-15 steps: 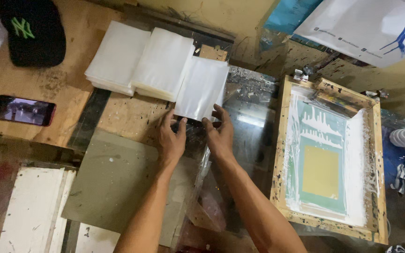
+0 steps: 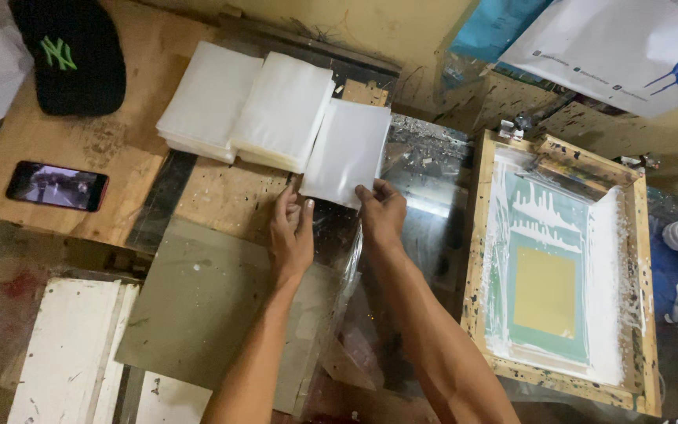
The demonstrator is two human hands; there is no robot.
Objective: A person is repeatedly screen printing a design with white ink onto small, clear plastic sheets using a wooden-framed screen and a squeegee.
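Observation:
Three stacks of white translucent sheets lie side by side on the wooden bench: a left stack [image 2: 205, 98], a middle stack [image 2: 282, 110] and a smaller right stack [image 2: 348, 149]. My left hand [image 2: 292, 232] rests with its fingertips at the near left corner of the right stack. My right hand [image 2: 382, 213] pinches the near edge of that same stack between thumb and fingers. A clear plastic film [image 2: 339, 275] lies under both wrists.
A wooden screen-printing frame [image 2: 476, 259] with green mesh and white ink stands to the right. A black cap [image 2: 76, 55] and a phone [image 2: 56, 186] lie at the left. A grey board [image 2: 205, 298] and white planks [image 2: 64, 353] sit near me.
Both hands have stayed at the near edge of the right stack, with the right hand's fingers shifting slightly onto the sheet edge. The stacks have not moved.

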